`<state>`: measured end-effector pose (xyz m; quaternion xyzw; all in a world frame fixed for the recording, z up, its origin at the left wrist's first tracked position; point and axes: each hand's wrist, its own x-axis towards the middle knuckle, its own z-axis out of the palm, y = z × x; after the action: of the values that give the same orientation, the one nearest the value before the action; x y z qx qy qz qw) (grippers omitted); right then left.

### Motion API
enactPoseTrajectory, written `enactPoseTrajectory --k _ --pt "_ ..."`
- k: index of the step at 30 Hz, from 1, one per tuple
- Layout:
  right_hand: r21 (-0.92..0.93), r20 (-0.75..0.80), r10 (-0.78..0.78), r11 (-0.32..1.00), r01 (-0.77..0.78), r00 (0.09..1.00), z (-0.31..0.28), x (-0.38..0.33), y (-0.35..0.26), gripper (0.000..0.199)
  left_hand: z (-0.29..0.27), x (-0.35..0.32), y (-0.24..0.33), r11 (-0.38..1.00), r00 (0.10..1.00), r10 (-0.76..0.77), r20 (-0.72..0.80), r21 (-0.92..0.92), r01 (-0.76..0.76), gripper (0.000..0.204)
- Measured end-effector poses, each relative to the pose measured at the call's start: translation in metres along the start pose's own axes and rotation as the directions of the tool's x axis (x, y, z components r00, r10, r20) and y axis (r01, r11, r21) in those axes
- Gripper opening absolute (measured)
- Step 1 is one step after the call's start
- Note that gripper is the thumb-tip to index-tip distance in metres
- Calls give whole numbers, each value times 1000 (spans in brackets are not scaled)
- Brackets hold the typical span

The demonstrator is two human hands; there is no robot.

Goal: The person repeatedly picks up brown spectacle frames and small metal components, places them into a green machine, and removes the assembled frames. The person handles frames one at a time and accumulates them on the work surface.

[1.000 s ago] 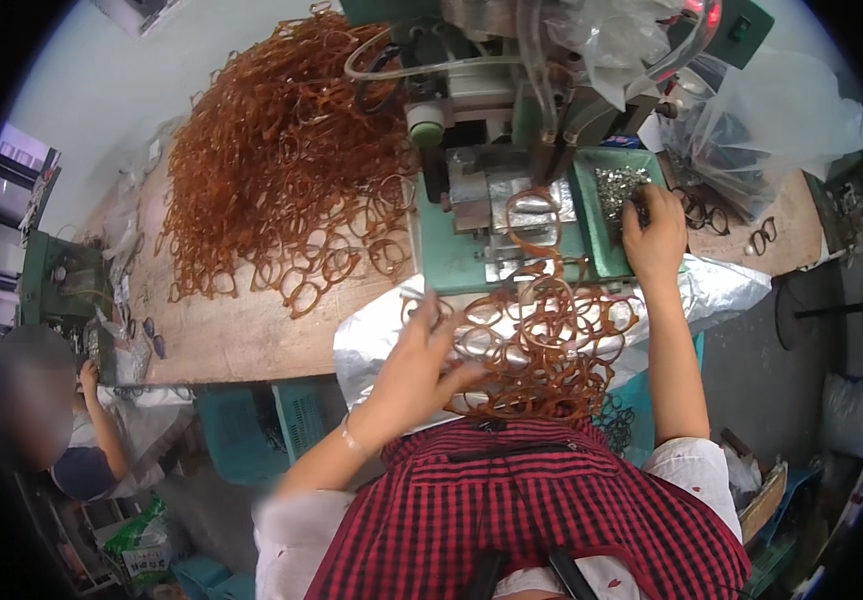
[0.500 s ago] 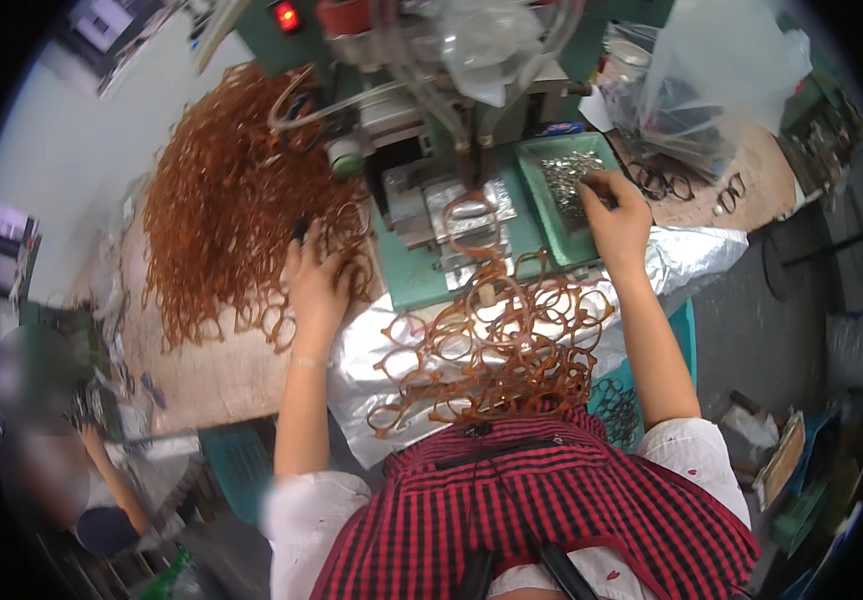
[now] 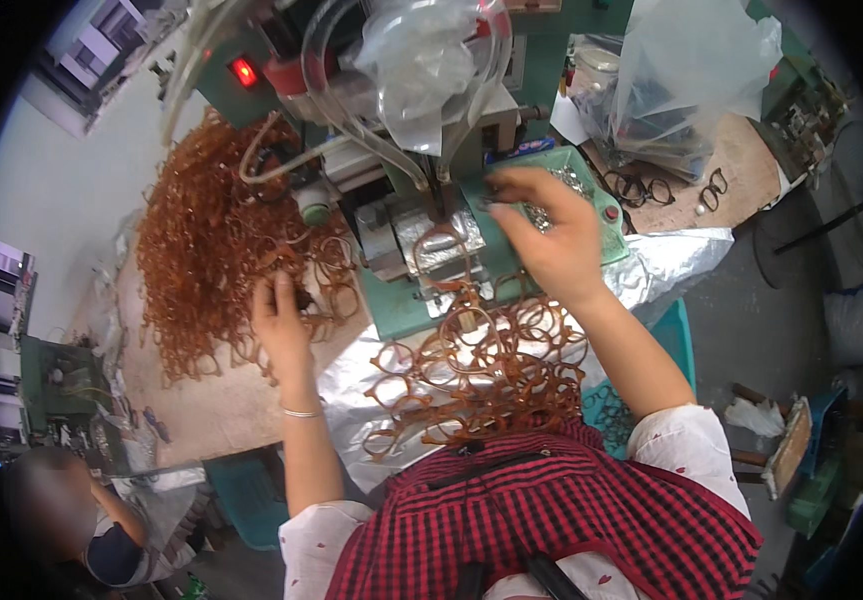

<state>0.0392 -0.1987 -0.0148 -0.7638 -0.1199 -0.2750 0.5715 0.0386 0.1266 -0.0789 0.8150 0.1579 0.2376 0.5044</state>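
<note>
My right hand (image 3: 556,235) hovers between the parts tray and the press tool of a green machine (image 3: 391,300). Its thumb and index finger are closed in a pinch; what they hold is too small to make out. A brown eyeglass frame (image 3: 438,232) sits on the machine's metal fixture under the tool. My left hand (image 3: 284,325) is at the near edge of a large heap of brown eyeglass frames (image 3: 191,260), its fingers closed on one at the heap's edge. Small metal parts (image 3: 569,182) lie in the green tray (image 3: 613,240).
More brown frames (image 3: 471,385) lie on silver foil (image 3: 346,385) before my apron. Clear hoses and a plastic bag (image 3: 416,70) hang over the machine. Dark frames (image 3: 636,188) and bagged items (image 3: 671,120) stand at the right. Another person (image 3: 116,540) sits at the lower left.
My right hand has moved left out of the parts tray toward the machine's tool, still pinched. My left hand's fingers have drawn together at the heap. The view has shifted slightly.
</note>
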Motion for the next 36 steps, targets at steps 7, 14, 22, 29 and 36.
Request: enactPoseTrajectory --k 7,14,22,29,36 --pt "208 -73 163 967 -144 984 41 -8 4 41 4 -36 -9 868 989 -40 145 -486 107 28" --pt "390 50 281 878 -277 958 41 -4 -7 54 2 -23 122 458 770 631 -93 -757 -467 20" --pt "228 203 204 941 -249 958 17 -11 -34 58 15 -25 131 447 617 787 17 -705 -551 17" --pt "-787 -26 -44 617 7 999 -46 -27 100 22 45 -48 106 262 154 935 319 -333 -906 30" --pt "-679 -50 -116 732 51 992 -28 -4 101 14 49 -47 96 267 165 941 295 -350 -898 33"
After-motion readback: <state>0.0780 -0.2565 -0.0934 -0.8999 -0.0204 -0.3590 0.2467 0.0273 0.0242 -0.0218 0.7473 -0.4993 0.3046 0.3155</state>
